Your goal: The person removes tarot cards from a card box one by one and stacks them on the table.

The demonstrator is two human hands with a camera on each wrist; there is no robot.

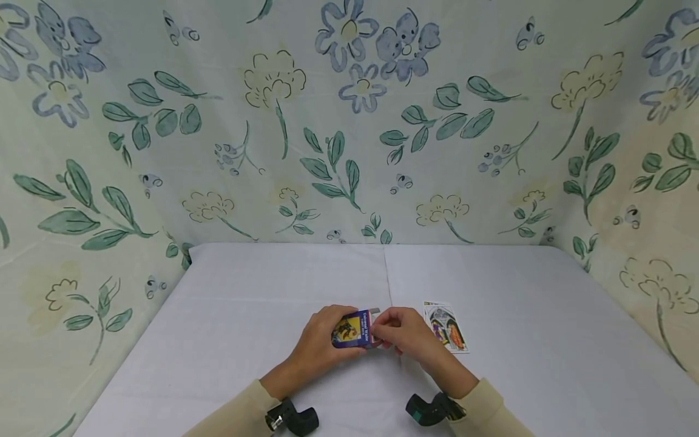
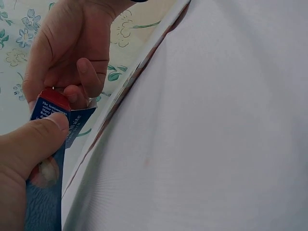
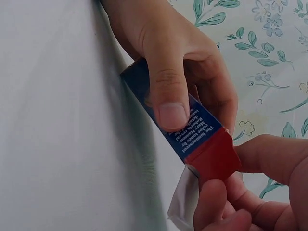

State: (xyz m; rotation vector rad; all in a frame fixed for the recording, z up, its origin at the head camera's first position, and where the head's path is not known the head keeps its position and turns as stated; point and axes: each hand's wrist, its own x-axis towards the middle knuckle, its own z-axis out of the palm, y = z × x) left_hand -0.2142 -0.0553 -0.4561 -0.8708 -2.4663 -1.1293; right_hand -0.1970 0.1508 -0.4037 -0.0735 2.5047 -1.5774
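Observation:
My left hand (image 1: 322, 337) grips a blue tarot card box (image 1: 349, 331) with a yellow picture and "Universal Waite" lettering on its front. Its thumb (image 3: 168, 96) lies along the narrow printed side. At the box's end, a red flap (image 3: 211, 156) stands out, and a pale flap (image 3: 184, 199) juts beside it. Thumb and fingertips of my right hand (image 1: 406, 331) pinch at that red end. In the left wrist view the right hand's fingers (image 2: 89, 79) are curled behind the flaps. What is inside the box is hidden.
Illustrated cards (image 1: 448, 328) lie face up on the white-covered table (image 1: 273, 273), just right of the right hand. Floral cloth (image 1: 338, 182) hangs behind and at both sides. Dark wrist cameras (image 1: 431, 409) sit at the sleeve cuffs.

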